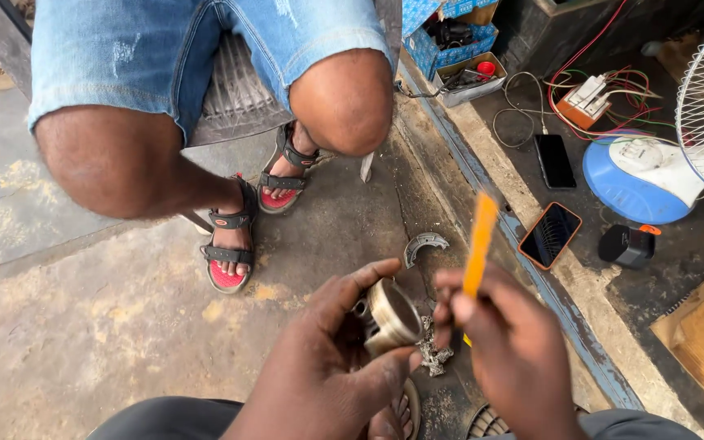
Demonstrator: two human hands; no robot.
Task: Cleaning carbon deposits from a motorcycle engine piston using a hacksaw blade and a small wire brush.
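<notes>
My left hand (327,367) grips a round metal cylinder part (393,314), open end up, between thumb and fingers. My right hand (515,350) is closed on a thin orange stick-like tool (480,243) that points upward, right beside the metal part. A short piece of chain (432,350) hangs just below the part, between both hands. On the concrete floor beyond lies a curved grey brake shoe (424,244).
A seated person's bare knees and red-soled sandals (230,244) are across from me. To the right lie two phones (550,235), a black phone (555,160), a small black box (627,246), a fan on a blue base (637,175), wires and boxes (450,41).
</notes>
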